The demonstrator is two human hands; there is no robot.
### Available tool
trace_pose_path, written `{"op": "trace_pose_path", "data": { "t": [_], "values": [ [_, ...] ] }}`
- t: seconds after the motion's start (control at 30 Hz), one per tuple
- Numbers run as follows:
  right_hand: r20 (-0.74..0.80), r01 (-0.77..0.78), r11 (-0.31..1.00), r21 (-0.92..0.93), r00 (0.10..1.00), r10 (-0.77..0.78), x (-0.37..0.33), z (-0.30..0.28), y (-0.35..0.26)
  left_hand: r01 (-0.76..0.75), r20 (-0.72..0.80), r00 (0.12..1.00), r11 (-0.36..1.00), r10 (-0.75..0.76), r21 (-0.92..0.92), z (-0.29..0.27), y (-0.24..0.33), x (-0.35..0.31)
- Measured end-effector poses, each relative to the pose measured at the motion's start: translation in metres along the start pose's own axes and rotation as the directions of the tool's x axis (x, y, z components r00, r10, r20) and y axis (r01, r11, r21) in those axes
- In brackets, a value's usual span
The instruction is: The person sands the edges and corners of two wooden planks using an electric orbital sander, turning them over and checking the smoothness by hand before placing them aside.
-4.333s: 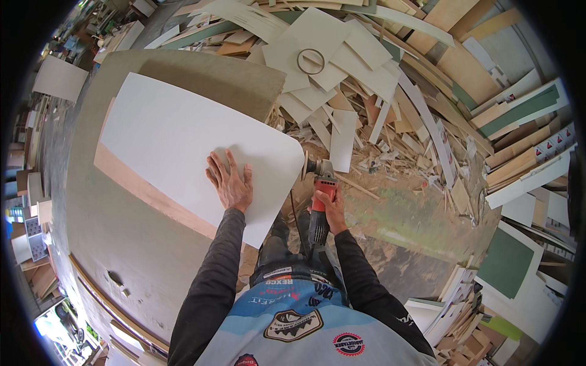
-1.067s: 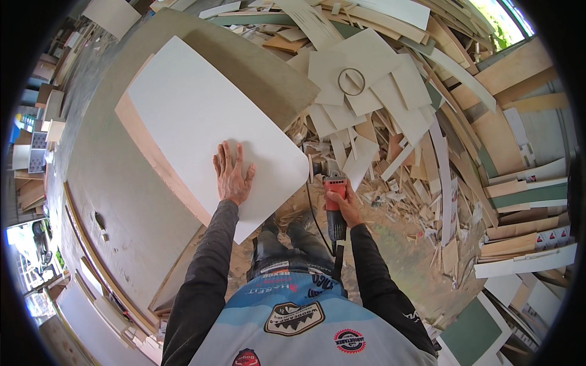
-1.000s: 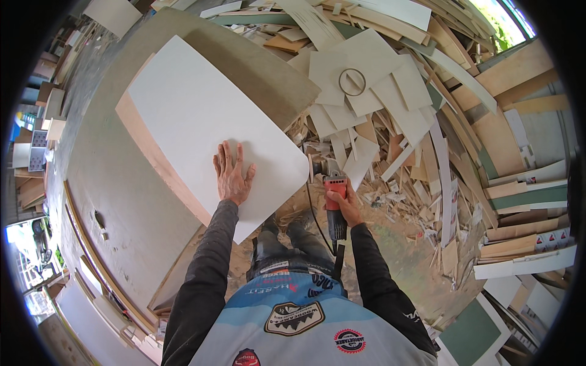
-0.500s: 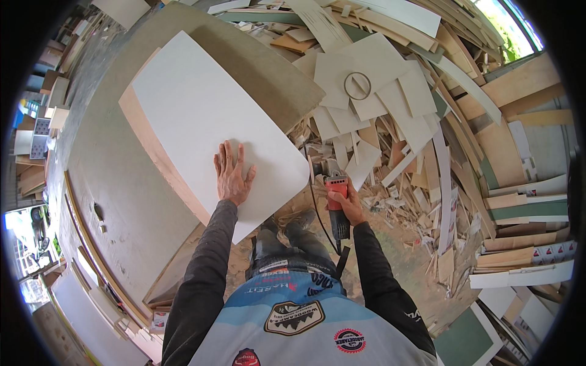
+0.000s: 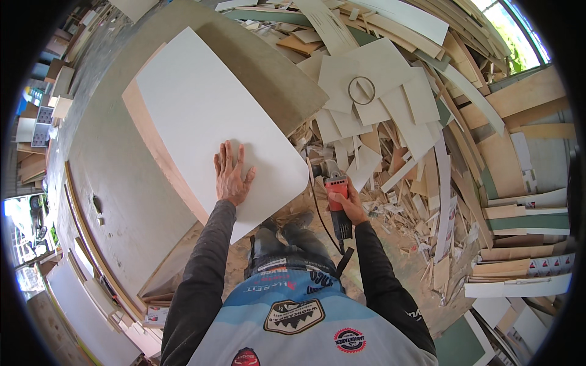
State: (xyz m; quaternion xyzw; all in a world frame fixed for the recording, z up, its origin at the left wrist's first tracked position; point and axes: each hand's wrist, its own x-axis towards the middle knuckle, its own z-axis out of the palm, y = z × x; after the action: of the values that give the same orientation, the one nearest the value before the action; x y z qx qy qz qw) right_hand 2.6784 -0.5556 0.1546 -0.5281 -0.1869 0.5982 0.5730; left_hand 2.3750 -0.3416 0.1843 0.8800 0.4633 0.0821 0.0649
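Observation:
My left hand (image 5: 231,177) lies flat on a large white board (image 5: 210,104), fingers spread. The board rests on a grey-brown worktable (image 5: 268,72), with its near right corner, which is rounded, reaching past the table's edge. In my right hand (image 5: 352,205) is a red and black angle grinder (image 5: 337,188), gripped around its body. The grinder's disc is seen edge-on, right beside that rounded corner; whether it touches cannot be made out. A black cord (image 5: 321,221) loops down along the tool's left side.
Under the white board, a light brown board (image 5: 144,129) shows along its left edge. Offcut panels and wood scraps (image 5: 421,210) pile up to the right, with a thin ring (image 5: 361,90) on top. Long strips (image 5: 519,287) are stacked at far right.
The view has shifted slightly. Both hands keep nearly the same places, the left on the board and the right around the grinder at the corner.

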Motion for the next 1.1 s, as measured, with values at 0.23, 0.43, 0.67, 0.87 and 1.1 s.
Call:
{"op": "trace_pose_path", "data": {
  "t": [0.23,0.43,0.67,0.87,1.1],
  "values": [
    [0.04,-0.029,1.0,-0.007,0.999,0.029,0.011,-0.013,0.0,-0.003,-0.001,1.0,1.0,0.003,-0.001,-0.002,0.001,0.0],
    [0.123,-0.093,0.996,-0.004,0.988,0.093,0.023,-0.022,-0.016,-0.007,-0.017,1.0,1.0,0.007,-0.011,0.0,-0.002,-0.001],
    [0.202,-0.002,0.991,-0.133,0.979,0.029,0.05,-0.047,-0.019,-0.009,-0.031,0.999,1.0,0.009,-0.023,0.0,0.002,0.002],
    [0.295,-0.033,0.975,-0.22,0.95,0.098,0.063,-0.046,-0.038,0.009,-0.036,0.999,1.0,-0.01,-0.016,-0.002,0.0,-0.002],
    [0.304,-0.027,0.972,-0.235,0.947,0.1,0.076,-0.052,-0.042,0.006,-0.027,1.0,1.0,-0.007,-0.015,0.001,0.0,0.001]
  ]
}}
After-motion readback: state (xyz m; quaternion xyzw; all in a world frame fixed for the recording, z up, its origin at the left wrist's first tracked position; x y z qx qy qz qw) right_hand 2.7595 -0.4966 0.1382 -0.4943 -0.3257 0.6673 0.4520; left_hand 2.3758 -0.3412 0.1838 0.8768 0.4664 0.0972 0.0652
